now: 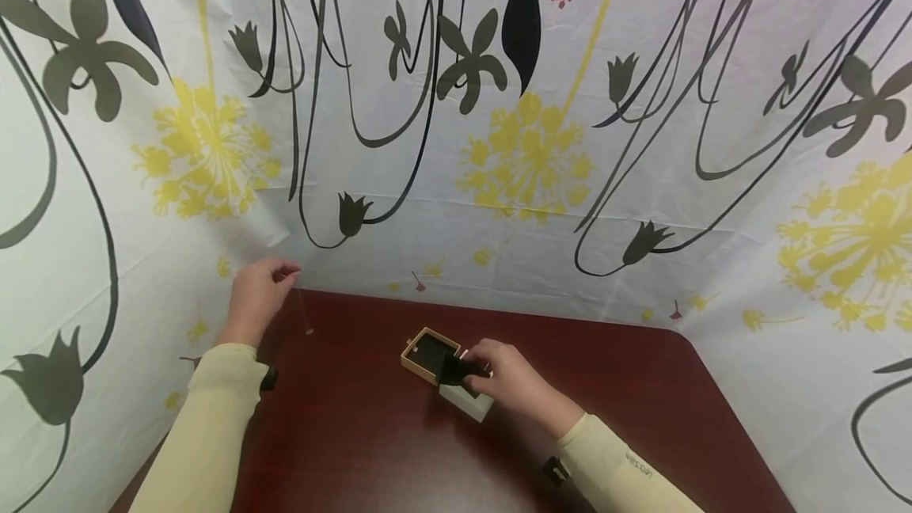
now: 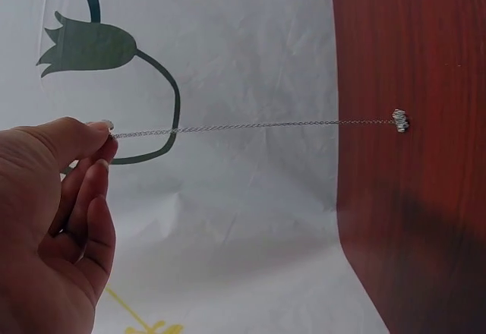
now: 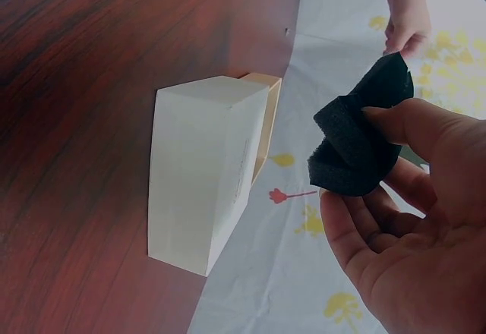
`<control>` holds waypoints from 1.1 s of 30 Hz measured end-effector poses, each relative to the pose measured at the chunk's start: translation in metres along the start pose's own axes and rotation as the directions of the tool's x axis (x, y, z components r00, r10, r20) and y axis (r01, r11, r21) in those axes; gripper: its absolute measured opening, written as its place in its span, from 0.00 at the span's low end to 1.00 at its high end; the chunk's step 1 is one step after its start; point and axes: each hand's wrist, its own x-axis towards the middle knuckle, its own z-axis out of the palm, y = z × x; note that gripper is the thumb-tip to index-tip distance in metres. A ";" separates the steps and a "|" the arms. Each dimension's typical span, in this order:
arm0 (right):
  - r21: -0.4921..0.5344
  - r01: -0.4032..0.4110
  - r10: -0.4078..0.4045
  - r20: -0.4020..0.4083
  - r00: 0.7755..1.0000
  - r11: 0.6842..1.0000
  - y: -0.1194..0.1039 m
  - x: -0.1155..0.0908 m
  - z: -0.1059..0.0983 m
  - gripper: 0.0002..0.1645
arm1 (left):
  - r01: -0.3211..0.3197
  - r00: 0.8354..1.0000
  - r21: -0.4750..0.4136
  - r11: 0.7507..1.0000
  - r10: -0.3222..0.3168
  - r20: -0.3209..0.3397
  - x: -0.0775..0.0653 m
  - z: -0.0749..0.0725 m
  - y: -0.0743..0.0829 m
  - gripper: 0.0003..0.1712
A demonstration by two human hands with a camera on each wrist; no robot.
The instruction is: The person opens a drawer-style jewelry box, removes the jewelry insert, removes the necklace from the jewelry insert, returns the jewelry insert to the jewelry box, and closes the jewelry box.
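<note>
Between thumb and fingertips my left hand (image 1: pixel 260 295) pinches the end of a thin silver necklace (image 2: pixel 250 125). Its chain hangs straight down, with a small sparkling pendant (image 2: pixel 401 121) at the bottom, over the table's far left. My right hand (image 1: pixel 513 374) holds a folded piece of black foam (image 3: pixel 361 133) between thumb and fingers, above a small jewelry box. The white part of the box (image 3: pixel 201 174) stands on the table beneath that hand. A tan-edged part with a black inside (image 1: pixel 431 353) adjoins it on the left.
The dark red wooden table (image 1: pixel 342 434) has a rounded corner at the far right. Flower-printed white cloth (image 1: pixel 399 172) hangs behind the table and along both sides, close to the left hand.
</note>
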 end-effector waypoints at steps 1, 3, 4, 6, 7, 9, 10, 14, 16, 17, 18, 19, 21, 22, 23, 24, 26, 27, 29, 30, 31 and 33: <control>0.000 0.001 -0.001 -0.001 1.000 1.000 0.000 0.000 0.000 0.12 | 0.005 1.000 0.000 1.000 -0.005 0.007 -0.001 0.001 -0.001 0.08; -0.001 0.005 -0.005 -0.005 1.000 1.000 0.001 0.000 0.000 0.12 | 0.010 1.000 0.002 1.000 -0.010 0.021 -0.001 0.002 -0.003 0.08; -0.001 0.008 -0.008 -0.006 1.000 1.000 0.001 0.000 0.000 0.12 | 0.011 1.000 0.001 1.000 -0.011 0.027 -0.001 0.003 -0.003 0.08; -0.001 0.015 -0.015 -0.009 1.000 1.000 0.002 -0.001 0.000 0.11 | 0.010 0.999 0.003 1.000 -0.010 0.034 -0.002 0.004 -0.004 0.08; 0.000 0.016 -0.016 -0.010 1.000 1.000 0.002 -0.001 0.000 0.11 | 0.009 0.999 0.006 1.000 -0.009 0.039 -0.002 0.004 -0.004 0.08; 0.000 0.015 -0.015 -0.009 1.000 1.000 0.002 -0.001 0.000 0.11 | 0.004 0.999 0.012 1.000 -0.004 0.049 -0.003 0.005 -0.006 0.08; 0.000 0.015 -0.015 -0.009 1.000 1.000 0.002 -0.001 0.001 0.11 | 0.003 0.999 0.018 1.000 -0.004 0.054 -0.003 0.006 -0.007 0.08; 0.006 0.005 -0.005 -0.006 1.000 1.000 0.003 -0.001 0.001 0.11 | 0.004 0.997 0.042 0.999 -0.007 0.078 -0.005 0.009 -0.012 0.07; 0.008 0.002 -0.002 -0.005 1.000 1.000 0.003 -0.001 0.001 0.11 | 0.005 0.997 0.051 0.999 -0.009 0.083 -0.007 0.010 -0.014 0.07; 0.009 0.002 -0.002 -0.005 1.000 1.000 0.003 -0.001 0.001 0.11 | 0.004 0.996 0.052 0.999 -0.008 0.084 -0.007 0.010 -0.014 0.07; 0.009 0.003 -0.003 -0.005 1.000 1.000 0.003 -0.001 0.001 0.11 | 0.002 0.996 0.052 0.999 -0.007 0.084 -0.008 0.010 -0.014 0.07; 0.010 0.006 -0.006 -0.007 1.000 1.000 0.003 -0.001 0.001 0.11 | 0.003 0.996 0.053 0.999 -0.007 0.084 -0.008 0.010 -0.015 0.07; 0.012 0.007 -0.007 -0.008 1.000 1.000 0.003 -0.001 0.001 0.11 | 0.006 0.996 0.055 0.998 -0.010 0.089 -0.009 0.011 -0.016 0.06; 0.014 0.008 -0.008 -0.009 1.000 1.000 0.002 -0.001 0.001 0.11 | 0.009 0.996 0.056 0.998 -0.015 0.092 -0.009 0.011 -0.017 0.06; 0.016 0.009 -0.009 -0.010 1.000 1.000 0.002 -0.001 0.001 0.11 | 0.011 0.995 0.058 0.998 -0.016 0.097 -0.009 0.012 -0.018 0.06; 0.018 0.010 -0.010 -0.011 1.000 1.000 0.002 -0.001 0.001 0.11 | 0.012 0.995 0.059 0.998 -0.018 0.102 -0.009 0.013 -0.019 0.05; 0.017 0.007 -0.007 -0.009 1.000 1.000 0.002 -0.001 0.002 0.11 | 0.013 0.993 0.066 0.998 -0.021 0.113 -0.009 0.014 -0.021 0.05; 0.015 0.005 -0.005 -0.007 1.000 1.000 0.001 -0.001 0.002 0.11 | 0.013 0.993 0.071 0.997 -0.021 0.120 -0.009 0.015 -0.022 0.05; 0.012 0.000 0.000 -0.008 1.000 1.000 0.001 -0.001 0.001 0.11 | 0.005 0.990 0.078 0.997 -0.016 0.138 -0.009 0.016 -0.023 0.05; 0.011 -0.001 0.001 -0.007 1.000 1.000 0.001 -0.001 0.001 0.11 | 0.003 0.989 0.080 0.997 -0.015 0.147 -0.009 0.017 -0.025 0.05; 0.012 -0.003 0.003 -0.007 1.000 1.000 0.001 -0.001 0.001 0.11 | 0.004 0.988 0.081 0.997 -0.016 0.155 -0.009 0.018 -0.026 0.05; 0.017 -0.004 0.004 -0.007 1.000 1.000 0.001 0.000 0.001 0.11 | 0.003 0.985 0.078 0.997 -0.016 0.169 -0.010 0.020 -0.028 0.05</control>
